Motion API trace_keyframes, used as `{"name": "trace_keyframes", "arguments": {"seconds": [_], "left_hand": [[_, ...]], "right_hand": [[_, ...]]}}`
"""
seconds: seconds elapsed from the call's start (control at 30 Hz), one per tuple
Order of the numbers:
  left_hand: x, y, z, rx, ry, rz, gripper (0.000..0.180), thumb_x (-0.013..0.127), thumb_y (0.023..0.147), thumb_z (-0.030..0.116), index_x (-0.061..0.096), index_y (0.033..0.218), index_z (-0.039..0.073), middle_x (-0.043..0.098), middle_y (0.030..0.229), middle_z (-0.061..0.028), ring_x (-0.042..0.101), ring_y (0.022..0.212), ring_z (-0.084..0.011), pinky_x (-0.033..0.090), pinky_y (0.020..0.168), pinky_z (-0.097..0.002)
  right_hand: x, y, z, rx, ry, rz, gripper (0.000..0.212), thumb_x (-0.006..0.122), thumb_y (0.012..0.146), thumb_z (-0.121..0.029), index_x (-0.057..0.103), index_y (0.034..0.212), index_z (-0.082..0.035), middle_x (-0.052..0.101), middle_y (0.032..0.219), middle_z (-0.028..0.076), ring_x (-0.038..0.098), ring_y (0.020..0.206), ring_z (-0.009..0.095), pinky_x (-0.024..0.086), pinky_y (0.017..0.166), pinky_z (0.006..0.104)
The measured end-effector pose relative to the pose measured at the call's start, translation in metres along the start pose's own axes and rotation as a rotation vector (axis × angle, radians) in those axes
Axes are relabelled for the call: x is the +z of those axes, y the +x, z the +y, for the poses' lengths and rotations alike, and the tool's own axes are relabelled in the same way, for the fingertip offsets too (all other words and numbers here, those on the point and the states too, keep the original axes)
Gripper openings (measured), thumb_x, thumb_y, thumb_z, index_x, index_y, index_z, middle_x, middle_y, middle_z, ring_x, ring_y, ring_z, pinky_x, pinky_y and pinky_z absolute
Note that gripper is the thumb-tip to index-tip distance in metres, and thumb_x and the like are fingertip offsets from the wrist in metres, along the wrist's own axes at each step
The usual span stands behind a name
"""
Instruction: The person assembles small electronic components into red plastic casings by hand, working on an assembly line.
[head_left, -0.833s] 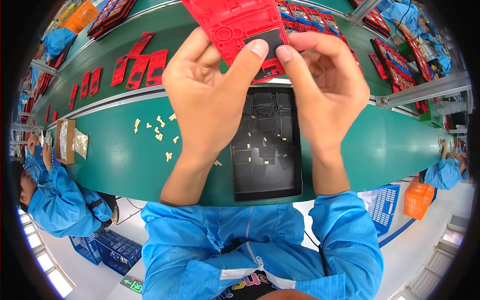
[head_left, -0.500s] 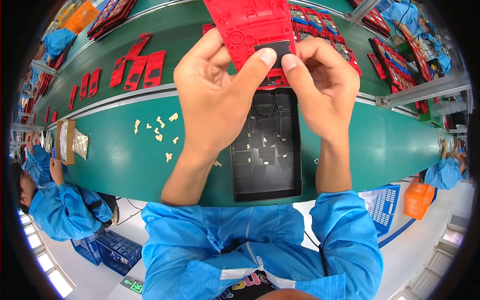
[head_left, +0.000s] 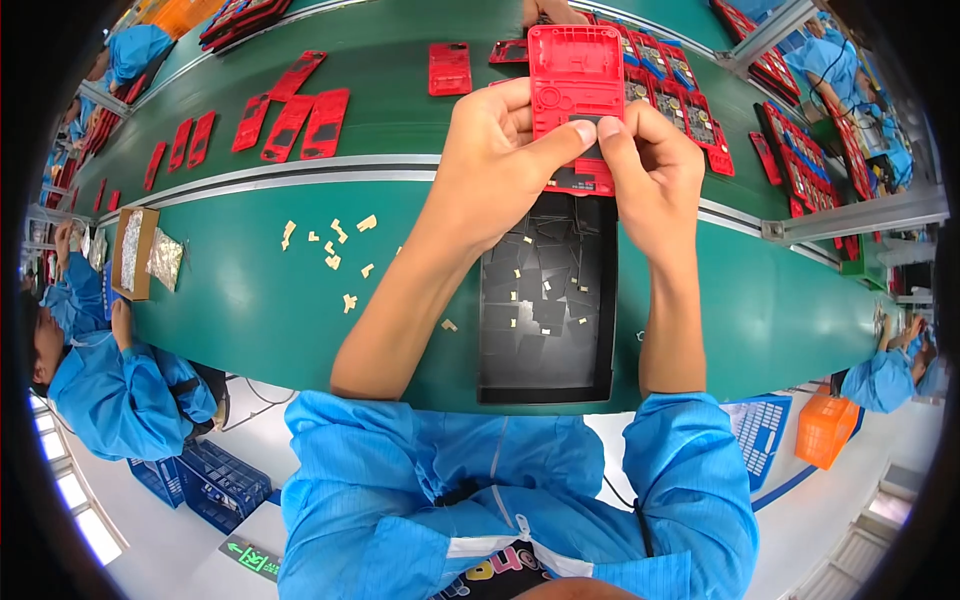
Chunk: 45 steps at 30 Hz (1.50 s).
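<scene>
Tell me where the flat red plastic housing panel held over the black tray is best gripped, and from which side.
Probably by its long side edges near the lower end, one hand from each side. The flat red plastic housing panel is thin, rectangular and held upright over the black tray; the left hand and right hand already pinch it there with thumbs on its face.

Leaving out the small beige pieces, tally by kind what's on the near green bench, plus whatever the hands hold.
red plastic housing, gripped by left hand and right hand: 1
black tray: 1
cardboard box: 1
clear bag: 1
Total: 4
</scene>
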<state>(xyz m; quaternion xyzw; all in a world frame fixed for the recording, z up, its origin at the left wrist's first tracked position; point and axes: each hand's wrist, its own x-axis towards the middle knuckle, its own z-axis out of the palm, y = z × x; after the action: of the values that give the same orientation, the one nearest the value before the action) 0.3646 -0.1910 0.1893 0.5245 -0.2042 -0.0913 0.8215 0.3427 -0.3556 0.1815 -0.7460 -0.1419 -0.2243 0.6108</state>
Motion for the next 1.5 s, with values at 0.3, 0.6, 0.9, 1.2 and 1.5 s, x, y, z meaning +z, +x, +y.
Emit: {"name": "trace_keyframes", "arguments": {"seconds": [0.3, 0.6, 0.9, 1.2, 1.5], "left_hand": [[-0.114, 0.04, -0.021, 0.036, 0.427, 0.489, 0.033, 0.071, 0.088, -0.002, 0.063, 0.119, -0.011, 0.076, 0.104, -0.0159, 0.073, 0.091, -0.0162, 0.059, 0.077, -0.0298], [-0.19, 0.041, -0.087, 0.014, 0.957, 0.553, 0.054, 0.075, 0.083, 0.017, 0.061, 0.128, -0.008, 0.073, 0.108, -0.027, 0.07, 0.106, -0.0418, 0.053, 0.096, -0.0452], [-0.153, 0.034, -0.091, 0.105, 1.405, 0.555, 0.039, 0.073, 0.092, 0.029, 0.071, 0.114, -0.002, 0.068, 0.11, -0.0242, 0.065, 0.108, -0.0436, 0.052, 0.092, -0.0511], [-0.197, 0.062, -0.044, -0.315, 1.445, 0.862, 0.08, 0.071, 0.09, 0.05, 0.05, 0.125, -0.019, 0.072, 0.104, -0.0306, 0.072, 0.102, -0.0447, 0.057, 0.086, -0.0503], [-0.222, 0.094, -0.052, -0.414, 1.42, 0.632, 0.065, 0.075, 0.081, 0.046, 0.066, 0.114, -0.008, 0.071, 0.116, -0.0262, 0.069, 0.111, -0.0419, 0.055, 0.092, -0.0502]], "right_hand": [[-0.028, 0.029, 0.022, 0.248, -0.176, -0.058, 0.04, 0.064, 0.103, -0.037, 0.068, 0.084, -0.002, 0.057, 0.071, -0.003, 0.046, 0.065, 0.003, 0.034, 0.056, 0.022], [0.017, 0.063, 0.095, 0.175, -0.398, -0.411, 0.019, 0.064, 0.097, -0.015, 0.07, 0.098, 0.003, 0.07, 0.077, 0.007, 0.064, 0.071, 0.015, 0.05, 0.066, 0.0314], [0.026, 0.05, 0.102, 0.232, -0.254, -0.24, 0.027, 0.064, 0.082, 0.005, 0.072, 0.108, 0.003, 0.067, 0.089, 0.004, 0.049, 0.06, 0.001, 0.041, 0.059, 0.0207], [0.002, 0.059, 0.101, 0.174, -0.158, -0.066, 0.027, 0.06, 0.081, 0.007, 0.072, 0.105, 0.004, 0.061, 0.089, 0.0, 0.044, 0.059, 0.0, 0.038, 0.057, 0.0209], [-0.015, 0.04, 0.084, 0.219, -0.225, -0.09, 0.025, 0.058, 0.086, 0.005, 0.07, 0.108, 0.004, 0.07, 0.096, 0.008, 0.056, 0.065, 0.003, 0.045, 0.06, 0.0214]]}}
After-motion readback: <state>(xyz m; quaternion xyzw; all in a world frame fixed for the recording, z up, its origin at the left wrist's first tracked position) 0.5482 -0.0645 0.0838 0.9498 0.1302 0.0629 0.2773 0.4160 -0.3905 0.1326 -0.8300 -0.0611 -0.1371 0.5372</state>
